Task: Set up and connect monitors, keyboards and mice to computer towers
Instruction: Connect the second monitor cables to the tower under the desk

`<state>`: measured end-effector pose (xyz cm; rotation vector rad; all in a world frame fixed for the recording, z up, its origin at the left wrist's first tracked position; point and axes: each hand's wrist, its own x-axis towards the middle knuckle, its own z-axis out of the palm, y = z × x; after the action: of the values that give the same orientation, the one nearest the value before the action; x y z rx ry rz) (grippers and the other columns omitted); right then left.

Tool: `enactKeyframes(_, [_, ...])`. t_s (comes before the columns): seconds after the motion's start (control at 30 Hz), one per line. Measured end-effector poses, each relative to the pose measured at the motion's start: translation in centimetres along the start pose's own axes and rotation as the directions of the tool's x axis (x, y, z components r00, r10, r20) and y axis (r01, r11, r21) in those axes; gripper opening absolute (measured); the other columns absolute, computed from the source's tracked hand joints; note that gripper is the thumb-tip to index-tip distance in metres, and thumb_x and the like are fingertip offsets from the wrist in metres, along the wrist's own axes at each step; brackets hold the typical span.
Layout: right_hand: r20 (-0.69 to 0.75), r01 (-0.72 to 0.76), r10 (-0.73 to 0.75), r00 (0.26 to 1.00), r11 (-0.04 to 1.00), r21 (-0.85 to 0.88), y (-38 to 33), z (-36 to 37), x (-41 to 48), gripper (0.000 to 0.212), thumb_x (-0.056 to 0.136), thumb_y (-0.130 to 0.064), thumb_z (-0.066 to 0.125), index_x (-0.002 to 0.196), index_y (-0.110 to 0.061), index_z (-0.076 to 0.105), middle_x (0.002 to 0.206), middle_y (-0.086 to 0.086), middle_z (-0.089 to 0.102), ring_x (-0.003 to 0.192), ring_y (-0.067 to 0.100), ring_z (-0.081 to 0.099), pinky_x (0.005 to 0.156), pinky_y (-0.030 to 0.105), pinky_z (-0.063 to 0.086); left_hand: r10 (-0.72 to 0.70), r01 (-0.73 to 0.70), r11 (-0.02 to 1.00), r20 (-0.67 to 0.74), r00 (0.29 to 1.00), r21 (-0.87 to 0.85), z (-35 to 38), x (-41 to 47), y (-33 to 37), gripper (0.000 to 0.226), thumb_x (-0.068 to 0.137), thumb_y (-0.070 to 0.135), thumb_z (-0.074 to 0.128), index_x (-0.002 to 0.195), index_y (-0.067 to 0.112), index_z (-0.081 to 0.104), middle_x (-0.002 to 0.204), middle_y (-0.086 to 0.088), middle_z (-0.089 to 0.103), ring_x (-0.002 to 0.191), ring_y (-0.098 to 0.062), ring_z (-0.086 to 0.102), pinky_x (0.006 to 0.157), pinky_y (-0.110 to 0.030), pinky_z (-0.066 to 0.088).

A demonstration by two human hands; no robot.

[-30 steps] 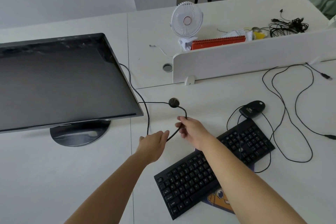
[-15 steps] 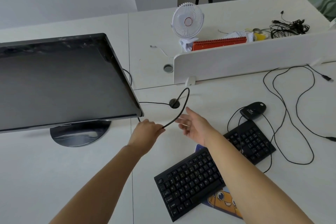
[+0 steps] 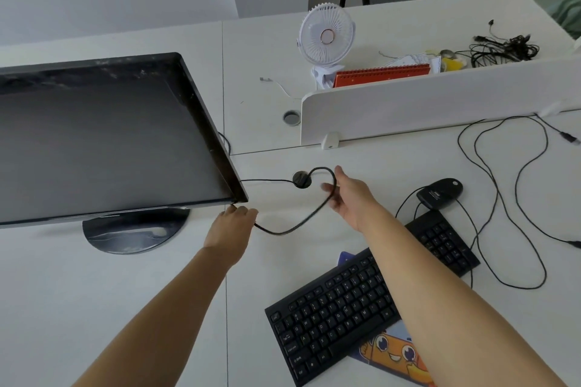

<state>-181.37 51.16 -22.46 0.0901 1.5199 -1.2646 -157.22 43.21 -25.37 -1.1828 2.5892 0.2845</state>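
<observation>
A black monitor [image 3: 103,141] stands on its round base at the left of the white desk [image 3: 94,292]. A black cable [image 3: 292,228] runs from below the monitor's right corner in a loop to the dark cable hole [image 3: 301,180]. My left hand [image 3: 232,228] grips this cable just under the monitor corner. My right hand [image 3: 349,196] is spread, fingers straight, touching the loop near the hole. A black keyboard [image 3: 355,302] lies slantwise at the front right, with a black mouse [image 3: 440,193] behind it.
Thin black cables [image 3: 503,198] loop over the right of the desk. A white divider panel [image 3: 440,104] stands behind, with a white fan [image 3: 327,34], an orange notebook [image 3: 380,75] and tangled wires [image 3: 503,50] beyond. A cartoon mouse pad [image 3: 393,355] lies under the keyboard.
My right hand let go of the cable, opened and moved forward toward the hole. My left hand slid left along the cable to the monitor's corner. The loop now lies lower.
</observation>
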Motion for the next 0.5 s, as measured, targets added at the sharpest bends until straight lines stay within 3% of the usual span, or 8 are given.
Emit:
enactKeyframes(0.03, [0.007,-0.036,0.036,0.999,0.999,0.036,0.3,0.3,0.1,0.04,0.102,-0.046,0.05,0.115,-0.008,0.049,0.097,0.014,0.062,0.069,0.019,0.061,0.063,0.027,0.051,-0.001,0.001,1.0,-0.015,1.0,0.014,-0.2,-0.1,0.1,0.03,0.099,0.008,0.048,0.128,0.018,0.051,0.113,-0.001,0.062,0.105,-0.023,0.055,0.08,-0.029,0.042])
enactKeyframes(0.1, [0.034,-0.105,0.104,0.994,0.994,0.026,1.2,0.7,0.2,0.052,0.099,-0.057,0.046,0.125,-0.012,0.043,0.12,0.021,0.056,0.09,0.029,0.066,0.074,0.034,0.057,0.019,-0.019,1.0,-0.041,0.999,0.014,-0.7,-0.4,1.0,0.021,0.105,0.026,0.046,0.12,0.014,0.053,0.1,-0.003,0.065,0.093,-0.026,0.059,0.071,-0.032,0.042])
enactKeyframes(0.2, [0.05,-0.112,0.119,0.992,0.986,-0.127,2.8,0.6,0.0,0.063,0.1,-0.059,0.042,0.122,-0.001,0.055,0.111,0.014,0.066,0.088,0.024,0.066,0.07,0.033,0.053,0.034,-0.042,0.996,-0.105,0.994,-0.077,-1.5,0.0,2.7,0.027,0.104,0.037,0.046,0.112,0.014,0.056,0.092,-0.005,0.067,0.085,-0.029,0.06,0.066,-0.034,0.039])
enactKeyframes(0.33, [0.108,-0.119,0.137,0.985,0.98,-0.158,3.7,0.2,-0.7,0.033,0.102,-0.039,0.053,0.116,-0.011,0.064,0.107,0.01,0.071,0.08,0.018,0.064,0.06,0.026,0.044,0.088,-0.102,0.968,-0.073,0.993,-0.228,-1.6,0.4,3.4,0.024,0.104,0.03,0.047,0.119,0.018,0.062,0.102,-0.001,0.067,0.094,-0.025,0.059,0.077,-0.036,0.048])
enactKeyframes(0.5, [0.124,-0.148,0.154,0.98,0.987,-0.06,4.1,0.4,-0.1,0.009,0.101,-0.007,0.053,0.106,-0.009,0.06,0.093,0.011,0.067,0.067,0.013,0.059,0.054,0.022,0.045,0.083,-0.089,0.978,-0.039,0.996,-0.189,-0.8,0.3,1.6,0.036,0.103,0.024,0.047,0.139,0.027,0.051,0.127,0.003,0.058,0.118,-0.02,0.053,0.091,-0.034,0.047])
